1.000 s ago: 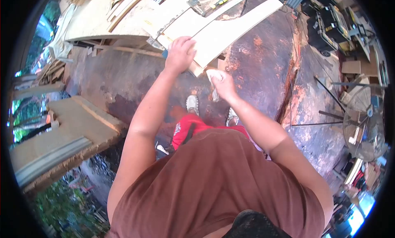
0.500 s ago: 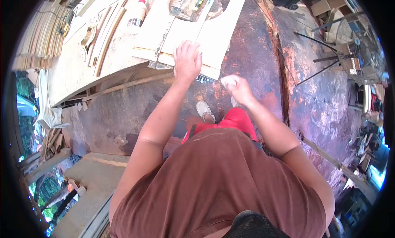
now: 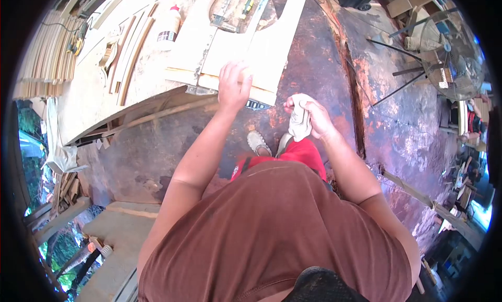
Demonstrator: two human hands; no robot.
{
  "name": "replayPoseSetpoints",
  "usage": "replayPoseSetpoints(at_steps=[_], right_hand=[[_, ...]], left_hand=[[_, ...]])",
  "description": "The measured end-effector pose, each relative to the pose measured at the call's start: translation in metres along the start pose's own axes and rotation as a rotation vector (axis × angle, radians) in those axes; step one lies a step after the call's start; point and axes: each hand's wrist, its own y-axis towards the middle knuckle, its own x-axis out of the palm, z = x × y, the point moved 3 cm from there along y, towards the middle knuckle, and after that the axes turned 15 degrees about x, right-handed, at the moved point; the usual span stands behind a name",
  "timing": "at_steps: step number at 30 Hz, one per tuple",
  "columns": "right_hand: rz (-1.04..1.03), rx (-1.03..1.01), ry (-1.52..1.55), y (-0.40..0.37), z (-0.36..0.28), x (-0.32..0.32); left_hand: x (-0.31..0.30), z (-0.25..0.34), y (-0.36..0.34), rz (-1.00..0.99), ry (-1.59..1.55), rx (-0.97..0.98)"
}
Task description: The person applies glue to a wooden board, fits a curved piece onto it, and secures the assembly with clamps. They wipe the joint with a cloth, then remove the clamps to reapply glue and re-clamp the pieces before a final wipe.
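Note:
My left hand rests on the near end of a pale wooden panel, fingers extended over its surface. In my right hand a white cloth is bunched between the fingers, hanging down beside the panel's right corner. Metal bar clamps run along the panel. The end of one clamp sticks out under its near edge, and a blue lettered part shows close by. At the panel's cut-out lies a yellow-green handled tool.
A white glue bottle with a red cap and several wood strips lie on the workbench to the left. More strips are stacked beyond. A standing fan is at the right, its legs reaching over the stained floor.
The cloth in my right hand now hangs down more openly, and the hand has shifted slightly right and down. My left hand stays at the panel's near end.

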Motion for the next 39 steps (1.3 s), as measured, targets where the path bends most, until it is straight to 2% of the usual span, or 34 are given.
replayPoseSetpoints(at_steps=[1,2,3,4,6,8,10,11,12,14,17,19,20,22,23,24,25,26,28,29,30,32,33,36,37,38,39], right_hand=[[-0.012,0.008,-0.007,0.002,-0.003,0.0],[-0.2,0.008,0.063,0.005,-0.008,0.004],[-0.39,0.014,0.135,0.008,-0.013,0.007],[-0.407,0.038,0.136,0.006,-0.017,0.009],[-0.471,0.045,-0.004,0.007,-0.036,0.015],[-0.56,0.045,-0.074,0.015,-0.046,0.012],[-0.535,-0.126,-0.514,0.013,-0.066,0.014],[-0.561,-0.124,-0.525,0.017,-0.079,0.013],[-0.544,-0.213,-0.698,0.018,-0.089,0.012],[-0.496,-0.402,-1.04,0.018,-0.106,0.012],[-0.5,-0.404,-1.089,0.021,-0.12,0.019],[-0.489,-0.44,-1.106,0.02,-0.132,0.028],[-0.487,-0.459,-1.191,0.017,-0.14,0.034],[-0.475,-0.48,-1.285,0.009,-0.153,0.045],[-0.427,-0.278,-1.254,0.008,-0.156,0.048],[-0.371,-0.081,-1.211,0.006,-0.155,0.048],[-0.347,-0.22,-1.095,0.002,-0.151,0.054],[-0.329,-0.223,-1.099,0.002,-0.143,0.055],[-0.252,-0.443,-1.061,-0.002,-0.134,0.063],[-0.26,-0.536,-1.136,-0.006,-0.127,0.072],[-0.254,-0.541,-1.143,-0.005,-0.118,0.081],[-0.131,-0.725,-1.365,-0.009,-0.096,0.094],[-0.093,-0.611,-1.434,-0.008,-0.086,0.096],[-0.062,-0.609,-1.529,-0.016,-0.061,0.118],[-0.083,-0.513,-1.594,-0.019,-0.051,0.122],[-0.067,-0.506,-1.592,-0.023,-0.042,0.129],[0.034,-0.516,-1.6,-0.026,-0.034,0.137]], left_hand=[[-0.001,0.002,-0.003,-0.026,-0.061,-0.039],[-0.001,0.008,-0.005,-0.018,-0.044,-0.045],[0.005,0.022,-0.005,-0.083,-0.223,-0.125],[0.011,0.042,-0.011,-0.148,-0.402,-0.218],[0.031,0.085,-0.017,-0.015,-1.138,-0.665],[0.046,0.103,-0.012,0.081,-1.205,-0.596],[0.041,0.1,-0.003,0.139,-1.205,-0.66],[0.036,0.098,0.003,0.026,-1.206,-0.683],[0.034,0.101,0.006,-0.09,-1.209,-0.718],[0.046,0.1,-0.002,-0.06,-1.202,-0.777],[0.064,0.094,-0.009,0.069,-1.18,-0.661],[0.063,0.09,-0.012,0.008,-0.983,-0.595],[0.061,0.087,-0.014,0.01,-0.985,-0.594],[0.026,0.098,0.01,0.038,-0.294,-0.142],[0.015,0.099,0.013,0.039,-0.303,-0.131],[0.01,0.096,0.011,-0.03,-0.526,-0.352],[0.009,0.093,0.006,-0.109,-0.747,-0.575],[0.005,0.089,0.003,-0.116,-0.761,-0.565],[0.001,0.079,-0.012,0.029,-1.168,-0.739],[-0.004,0.071,-0.016,0.03,-1.174,-0.727],[-0.006,0.063,-0.02,0.057,-1.293,-0.784],[-0.011,0.056,-0.035,0.095,-1.544,-0.922],[-0.018,0.051,-0.039,0.047,-1.632,-0.93],[-0.031,0.043,-0.048,0.022,-1.733,-1.015],[-0.03,0.039,-0.053,0.024,-1.685,-1.041],[-0.029,0.04,-0.056,0.009,-1.693,-1.043],[-0.028,0.041,-0.056,0.004,-1.672,-1.068]])
